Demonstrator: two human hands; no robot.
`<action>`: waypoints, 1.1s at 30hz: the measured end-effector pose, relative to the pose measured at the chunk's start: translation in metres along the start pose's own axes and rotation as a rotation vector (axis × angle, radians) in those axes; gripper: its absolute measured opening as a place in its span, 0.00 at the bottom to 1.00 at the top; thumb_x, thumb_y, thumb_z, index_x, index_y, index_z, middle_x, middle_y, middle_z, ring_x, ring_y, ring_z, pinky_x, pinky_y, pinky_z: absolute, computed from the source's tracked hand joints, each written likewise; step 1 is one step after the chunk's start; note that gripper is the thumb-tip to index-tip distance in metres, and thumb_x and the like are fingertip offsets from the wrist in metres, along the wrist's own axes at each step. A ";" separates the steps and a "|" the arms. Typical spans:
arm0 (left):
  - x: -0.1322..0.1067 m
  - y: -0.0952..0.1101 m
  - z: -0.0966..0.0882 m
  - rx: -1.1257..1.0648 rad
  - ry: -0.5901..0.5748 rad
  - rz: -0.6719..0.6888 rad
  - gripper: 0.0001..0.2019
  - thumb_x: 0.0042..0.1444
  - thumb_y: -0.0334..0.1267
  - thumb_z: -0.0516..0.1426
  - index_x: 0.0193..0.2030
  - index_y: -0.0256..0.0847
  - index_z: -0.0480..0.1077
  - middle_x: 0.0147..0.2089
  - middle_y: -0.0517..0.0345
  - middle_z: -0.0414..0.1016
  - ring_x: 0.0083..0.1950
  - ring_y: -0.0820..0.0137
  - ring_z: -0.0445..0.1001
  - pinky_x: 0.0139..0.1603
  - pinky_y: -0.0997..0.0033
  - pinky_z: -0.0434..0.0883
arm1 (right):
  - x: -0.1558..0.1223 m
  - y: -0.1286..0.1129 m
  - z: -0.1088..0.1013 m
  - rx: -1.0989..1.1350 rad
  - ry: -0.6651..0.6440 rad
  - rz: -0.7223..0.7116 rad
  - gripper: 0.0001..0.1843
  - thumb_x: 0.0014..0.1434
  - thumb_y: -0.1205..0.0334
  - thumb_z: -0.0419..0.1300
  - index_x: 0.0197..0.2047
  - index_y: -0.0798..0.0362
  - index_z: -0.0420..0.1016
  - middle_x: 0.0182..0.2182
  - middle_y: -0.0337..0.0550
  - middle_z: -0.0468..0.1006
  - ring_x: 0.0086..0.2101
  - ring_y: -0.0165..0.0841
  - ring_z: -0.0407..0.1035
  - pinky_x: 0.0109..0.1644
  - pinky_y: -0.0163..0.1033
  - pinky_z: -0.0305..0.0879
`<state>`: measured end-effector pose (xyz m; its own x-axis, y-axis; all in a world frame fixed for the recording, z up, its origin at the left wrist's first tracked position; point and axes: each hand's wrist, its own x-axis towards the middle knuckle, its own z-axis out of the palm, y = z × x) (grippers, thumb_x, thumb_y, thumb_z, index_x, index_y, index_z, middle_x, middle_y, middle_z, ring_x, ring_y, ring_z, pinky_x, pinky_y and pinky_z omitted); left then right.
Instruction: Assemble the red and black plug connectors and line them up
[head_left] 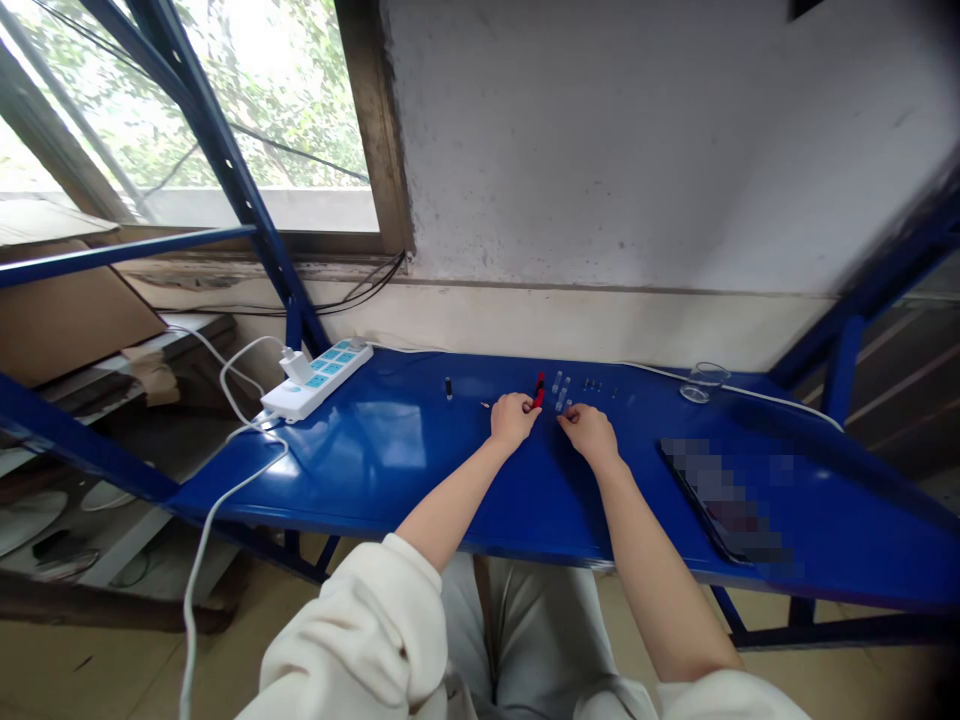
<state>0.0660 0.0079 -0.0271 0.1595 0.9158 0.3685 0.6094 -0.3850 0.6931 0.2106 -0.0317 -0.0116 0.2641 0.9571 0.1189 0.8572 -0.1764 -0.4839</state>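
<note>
My left hand [513, 417] rests on the blue metal table [390, 450] with its fingers curled round a small red-handled tool [538, 391]. Just to its right, my right hand [590, 431] lies on the table with fingers pinched together at something too small to name. Several small clear pieces [561, 388] lie just beyond both hands. A few tiny dark parts [592, 385] sit a little farther right.
A white power strip [319, 380] with a plugged charger and white cable lies at the table's back left. A small dark upright piece [448, 388] stands near the middle. A clear ring-shaped item [703, 380] and a thin white wire lie at the right, a flat dark device [731, 500] nearer me.
</note>
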 end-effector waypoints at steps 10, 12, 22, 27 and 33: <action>-0.002 0.004 0.007 -0.013 0.012 -0.128 0.05 0.46 0.39 0.59 0.28 0.40 0.72 0.27 0.56 0.73 0.32 0.68 0.70 0.34 0.70 0.65 | 0.000 0.000 0.003 -0.067 0.011 -0.014 0.11 0.50 0.55 0.56 0.32 0.51 0.75 0.28 0.47 0.76 0.32 0.37 0.70 0.29 0.35 0.58; -0.002 0.005 0.008 0.036 0.014 -0.114 0.05 0.45 0.39 0.59 0.26 0.40 0.72 0.27 0.55 0.72 0.33 0.67 0.70 0.35 0.69 0.65 | 0.000 -0.001 0.003 -0.069 0.006 -0.014 0.11 0.50 0.55 0.56 0.32 0.51 0.75 0.29 0.47 0.76 0.31 0.37 0.70 0.29 0.35 0.58; -0.007 0.003 -0.031 0.136 0.073 -0.061 0.13 0.41 0.44 0.62 0.32 0.38 0.72 0.30 0.53 0.69 0.38 0.63 0.68 0.40 0.66 0.64 | 0.000 0.002 0.000 -0.038 -0.058 0.010 0.15 0.50 0.52 0.56 0.36 0.54 0.71 0.29 0.48 0.74 0.31 0.37 0.70 0.28 0.36 0.57; -0.027 -0.015 -0.093 0.093 0.440 0.024 0.13 0.57 0.38 0.47 0.47 0.38 0.65 0.39 0.50 0.67 0.42 0.69 0.67 0.45 0.70 0.64 | -0.005 -0.001 -0.004 -0.069 -0.085 -0.015 0.14 0.50 0.50 0.55 0.24 0.52 0.67 0.22 0.44 0.71 0.24 0.33 0.66 0.23 0.34 0.53; -0.037 -0.041 -0.109 0.206 0.549 -0.080 0.18 0.60 0.36 0.41 0.56 0.40 0.58 0.50 0.46 0.62 0.49 0.66 0.66 0.47 0.67 0.64 | -0.010 -0.008 -0.003 0.032 -0.107 -0.346 0.23 0.54 0.51 0.48 0.13 0.51 0.51 0.11 0.36 0.55 0.15 0.26 0.51 0.21 0.34 0.45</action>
<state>-0.0497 -0.0230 -0.0014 -0.2848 0.7268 0.6250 0.7498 -0.2372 0.6176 0.2029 -0.0403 -0.0064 -0.0881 0.9779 0.1894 0.8731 0.1674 -0.4579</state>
